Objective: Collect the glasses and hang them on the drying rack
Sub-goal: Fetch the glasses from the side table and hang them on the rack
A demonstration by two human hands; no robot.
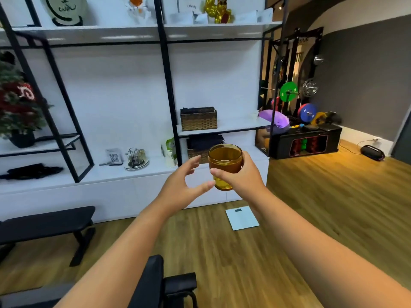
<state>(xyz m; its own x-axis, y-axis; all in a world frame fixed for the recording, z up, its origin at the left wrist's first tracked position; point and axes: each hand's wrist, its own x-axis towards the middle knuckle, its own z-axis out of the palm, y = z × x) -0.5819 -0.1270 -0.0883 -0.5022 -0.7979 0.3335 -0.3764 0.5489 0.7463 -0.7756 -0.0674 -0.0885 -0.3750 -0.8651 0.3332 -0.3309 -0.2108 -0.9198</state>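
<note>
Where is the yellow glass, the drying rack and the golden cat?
glass (225,162), head view, on its amber side wall
drying rack (136,158), head view, on its wire pegs above the tray
golden cat (219,10), head view, on its body

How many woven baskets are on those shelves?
2. One woven basket sits on the upper white shelf, right of the black post. The second basket stands on the level below, partly hidden behind the amber glass and the right hand.
</note>
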